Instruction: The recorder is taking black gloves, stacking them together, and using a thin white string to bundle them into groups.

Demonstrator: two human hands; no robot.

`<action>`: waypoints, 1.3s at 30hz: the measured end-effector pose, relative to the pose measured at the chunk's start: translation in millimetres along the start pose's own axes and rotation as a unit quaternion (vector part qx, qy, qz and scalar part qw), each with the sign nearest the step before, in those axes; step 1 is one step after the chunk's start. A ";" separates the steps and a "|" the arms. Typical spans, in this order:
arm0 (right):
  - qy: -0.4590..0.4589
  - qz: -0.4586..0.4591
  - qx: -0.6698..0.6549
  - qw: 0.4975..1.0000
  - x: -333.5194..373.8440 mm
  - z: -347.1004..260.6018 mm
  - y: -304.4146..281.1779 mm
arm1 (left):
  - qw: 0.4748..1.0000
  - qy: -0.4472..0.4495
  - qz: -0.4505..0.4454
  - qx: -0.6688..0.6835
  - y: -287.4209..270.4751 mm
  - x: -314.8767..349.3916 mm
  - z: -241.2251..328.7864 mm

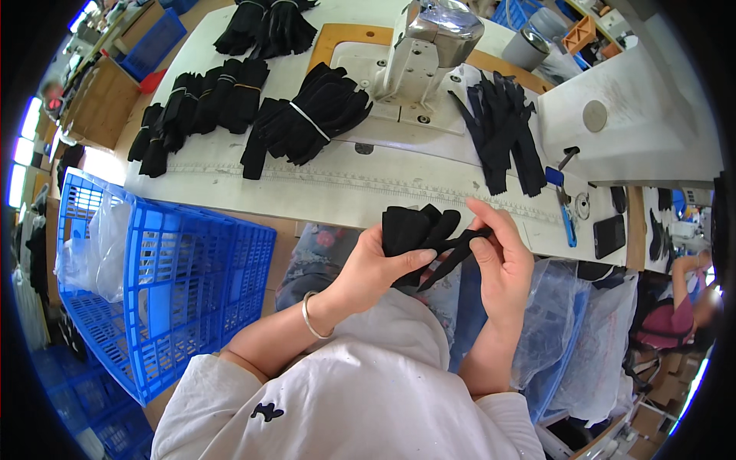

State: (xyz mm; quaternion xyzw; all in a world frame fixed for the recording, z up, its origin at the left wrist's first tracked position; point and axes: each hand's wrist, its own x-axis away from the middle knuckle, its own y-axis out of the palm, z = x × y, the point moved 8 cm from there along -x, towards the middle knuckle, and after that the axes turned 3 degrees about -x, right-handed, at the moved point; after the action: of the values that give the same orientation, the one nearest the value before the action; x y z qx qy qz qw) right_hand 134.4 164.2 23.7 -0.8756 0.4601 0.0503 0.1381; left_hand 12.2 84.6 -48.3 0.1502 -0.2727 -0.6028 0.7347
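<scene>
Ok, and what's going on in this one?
A person's left hand holds a bunch of black fabric strips, while the right hand pinches a strip at the bunch's right side. Both work just in front of a white sewing-machine table. On it lie banded black bundles to the left and a loose black pile to the right. A blue plastic crate stands on the left.

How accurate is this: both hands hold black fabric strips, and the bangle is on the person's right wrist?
One part is wrong: the head view shows the bangle on the left wrist. The rest holds: the left hand and right hand both hold black fabric strips.
</scene>
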 end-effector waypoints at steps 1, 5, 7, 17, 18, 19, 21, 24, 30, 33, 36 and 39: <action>0.000 0.001 0.001 1.000 -0.3 -1.2 0.8 | 1.000 0.000 -0.001 0.000 -1.2 0.1 -3.5; 0.024 -0.017 -0.007 1.000 -1.2 1.6 5.5 | 0.998 0.020 0.006 -0.064 -7.1 0.4 -9.3; 0.013 -0.028 0.008 0.999 -0.2 3.2 6.0 | 0.996 0.019 0.012 -0.086 -8.7 1.4 -8.7; 0.034 0.009 -0.227 0.973 7.6 10.1 -20.1 | 0.981 -0.084 -0.053 0.165 3.5 -0.3 -6.3; 0.047 0.006 -0.256 0.966 9.4 11.8 -24.5 | 0.978 -0.092 -0.049 0.181 2.6 -0.8 -7.7; 0.059 0.004 -0.284 0.957 10.3 13.3 -26.0 | 0.978 -0.092 -0.050 0.182 3.5 -0.8 -6.5; 0.083 0.002 -0.252 0.964 10.2 20.4 -22.5 | 0.976 -0.101 -0.052 0.187 7.1 -0.5 -5.7; 0.120 -0.002 -0.183 0.976 3.5 30.7 -7.0 | 0.986 -0.083 -0.051 0.132 3.2 -0.6 -17.4; 0.077 0.038 -0.089 0.992 -0.2 26.7 0.8 | 0.996 -0.050 -0.010 0.067 3.1 1.9 -13.4; 0.076 0.078 -0.076 0.991 2.0 19.7 -6.6 | 0.997 -0.039 0.009 0.073 -1.2 2.2 -10.8; 0.098 0.064 -0.124 0.985 7.6 17.0 -9.8 | 0.985 -0.084 -0.082 0.126 0.7 1.8 -12.2; 0.105 -0.009 -0.142 0.984 5.2 11.3 6.8 | 0.988 -0.063 -0.063 0.124 5.5 2.8 -7.5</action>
State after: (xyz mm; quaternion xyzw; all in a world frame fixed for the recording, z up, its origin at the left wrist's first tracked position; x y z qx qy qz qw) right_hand 132.2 159.7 10.5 -0.8907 0.4526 0.0215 -0.0360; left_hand 21.3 82.3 -50.7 0.2186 -0.3812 -0.6174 0.6525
